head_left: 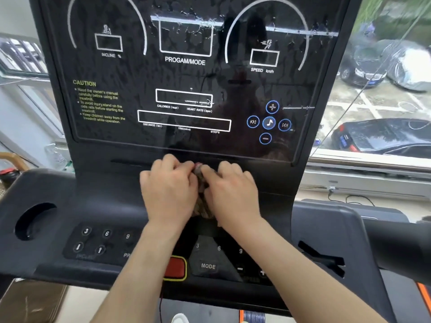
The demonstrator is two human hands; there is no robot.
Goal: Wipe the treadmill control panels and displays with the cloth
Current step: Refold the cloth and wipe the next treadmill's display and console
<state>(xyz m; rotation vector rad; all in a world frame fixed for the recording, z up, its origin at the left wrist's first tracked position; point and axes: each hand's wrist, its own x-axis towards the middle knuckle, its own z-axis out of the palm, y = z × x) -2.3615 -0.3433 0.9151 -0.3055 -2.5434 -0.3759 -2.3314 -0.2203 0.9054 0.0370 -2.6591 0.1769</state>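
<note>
Cloth [201, 180] sits bunched just under the screen [184, 73], my left hand [169, 183] and right hand [231, 190] both curled tight around it. The screen looks streaky and wet, so I guess wiping is partly done; the buttons [207, 265] may still need it

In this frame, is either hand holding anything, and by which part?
Both hands hold the bunched cloth between them: the left hand grips its left side, the right hand its right side, in front of the treadmill console.
</note>
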